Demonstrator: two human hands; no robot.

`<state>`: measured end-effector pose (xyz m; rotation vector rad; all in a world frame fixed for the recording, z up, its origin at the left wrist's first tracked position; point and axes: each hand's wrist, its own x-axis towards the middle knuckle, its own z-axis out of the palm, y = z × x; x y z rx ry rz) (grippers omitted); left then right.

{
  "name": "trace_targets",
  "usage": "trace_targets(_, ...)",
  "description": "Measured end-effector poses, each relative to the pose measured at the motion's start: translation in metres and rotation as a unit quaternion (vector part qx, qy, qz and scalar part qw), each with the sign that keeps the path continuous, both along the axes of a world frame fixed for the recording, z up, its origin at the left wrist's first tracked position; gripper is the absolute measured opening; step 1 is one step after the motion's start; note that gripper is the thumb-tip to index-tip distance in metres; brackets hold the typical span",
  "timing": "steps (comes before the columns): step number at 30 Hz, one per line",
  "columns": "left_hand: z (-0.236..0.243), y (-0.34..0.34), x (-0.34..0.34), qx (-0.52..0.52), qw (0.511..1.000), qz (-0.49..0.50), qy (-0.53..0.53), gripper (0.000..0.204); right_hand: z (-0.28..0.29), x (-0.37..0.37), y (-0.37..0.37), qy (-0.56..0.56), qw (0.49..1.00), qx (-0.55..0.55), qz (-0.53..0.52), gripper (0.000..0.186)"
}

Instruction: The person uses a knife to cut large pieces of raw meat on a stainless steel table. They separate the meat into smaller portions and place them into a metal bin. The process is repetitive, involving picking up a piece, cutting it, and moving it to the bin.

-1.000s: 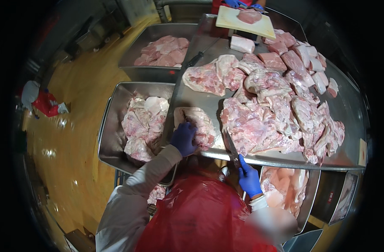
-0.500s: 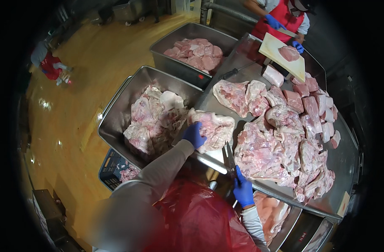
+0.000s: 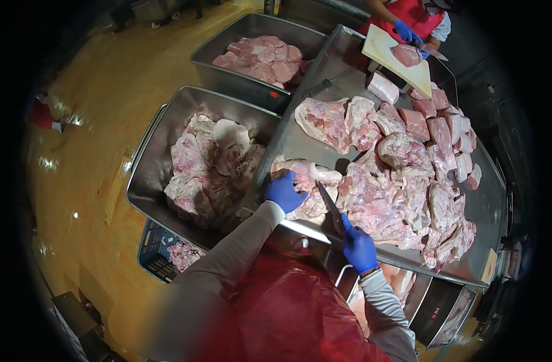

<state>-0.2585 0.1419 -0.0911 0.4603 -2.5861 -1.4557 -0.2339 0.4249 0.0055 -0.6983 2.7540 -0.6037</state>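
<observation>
A pale, fatty slab of raw meat lies on the near left edge of the steel table. My left hand, gloved in blue, grips the slab's left side, with the fingertips partly hidden against it. My right hand, also in a blue glove, is closed around the handle of a knife. The blade points away from me, and its tip touches the top of the slab. Larger fatty cuts lie just right of the knife.
A deep steel bin with fatty cuts stands left of the table; another bin with trimmed pieces is behind it. A blue crate holds scraps. Across the table, a co-worker with a knife works at a white cutting board.
My left hand and the slab now rest farther onto the table, away from the bin. The knife tip has come up onto the slab. My view has shifted.
</observation>
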Motion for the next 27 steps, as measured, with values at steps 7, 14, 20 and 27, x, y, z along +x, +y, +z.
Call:
trace_targets(7,-0.006,0.015,-0.012,-0.232,0.965,-0.095,-0.074,0.016,0.007,-0.060,0.009,0.052,0.993,0.008,0.102,0.054)
trace_targets(14,-0.026,0.038,0.033,-0.340,0.933,-0.040,0.110,0.009,0.027,-0.132,-0.029,0.099,0.920,0.138,0.353,0.059)
trace_targets(20,-0.021,0.055,0.042,-0.369,0.925,-0.001,0.090,0.012,0.004,-0.163,-0.098,0.095,0.859,0.176,0.471,0.049)
trace_targets(27,-0.033,0.056,0.070,-0.318,0.940,0.017,0.124,0.010,0.078,-0.131,-0.020,-0.038,0.883,0.207,0.420,0.062)
